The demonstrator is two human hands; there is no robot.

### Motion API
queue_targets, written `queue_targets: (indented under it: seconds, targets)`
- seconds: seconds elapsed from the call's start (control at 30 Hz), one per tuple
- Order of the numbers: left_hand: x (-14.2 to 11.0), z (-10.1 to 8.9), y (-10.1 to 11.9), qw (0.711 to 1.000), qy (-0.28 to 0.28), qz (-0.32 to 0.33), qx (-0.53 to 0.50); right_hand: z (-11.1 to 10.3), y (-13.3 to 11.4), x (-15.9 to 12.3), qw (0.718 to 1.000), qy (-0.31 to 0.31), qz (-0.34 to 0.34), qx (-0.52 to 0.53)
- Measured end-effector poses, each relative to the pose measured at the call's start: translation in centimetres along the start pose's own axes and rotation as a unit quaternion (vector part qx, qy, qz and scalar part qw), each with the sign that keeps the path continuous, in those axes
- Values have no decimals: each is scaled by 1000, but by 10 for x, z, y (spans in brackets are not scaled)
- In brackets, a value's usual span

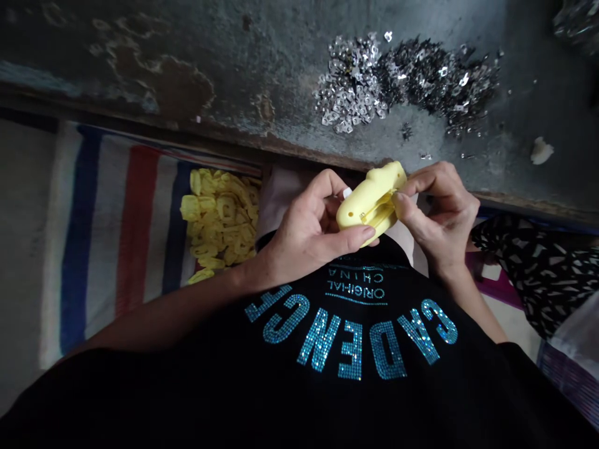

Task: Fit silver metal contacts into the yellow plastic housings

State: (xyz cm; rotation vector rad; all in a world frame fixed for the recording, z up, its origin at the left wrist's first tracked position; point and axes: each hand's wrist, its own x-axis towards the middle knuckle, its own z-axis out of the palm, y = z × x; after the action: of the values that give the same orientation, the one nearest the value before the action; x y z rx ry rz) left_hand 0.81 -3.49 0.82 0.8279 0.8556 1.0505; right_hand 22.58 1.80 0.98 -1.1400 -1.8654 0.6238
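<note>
Just before the table [281, 68], I see the left hand [304, 227] wrap a yellow case [367, 196], maybe to steady it. The right hand [440, 209] has thumb and finger close together at its slot; I can't tell what they pinch. Metal bits [350, 90] lie on the table, maybe for easy reach.

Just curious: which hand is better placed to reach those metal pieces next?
Right, probably: the left hand cradles the yellow casing, while the right hand is close to the metal pieces.
</note>
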Motion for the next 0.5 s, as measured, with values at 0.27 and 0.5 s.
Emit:
queue_targets:
  seconds: [0.27, 0.5]
  targets:
    - [1, -3, -2, 999, -4, -20, -33, -7, -2, -1, 998, -26, 2, -59]
    - [2, -7, -2, 998, -6, -34, -50, -13, 1, -5, 997, 25, -57, -46]
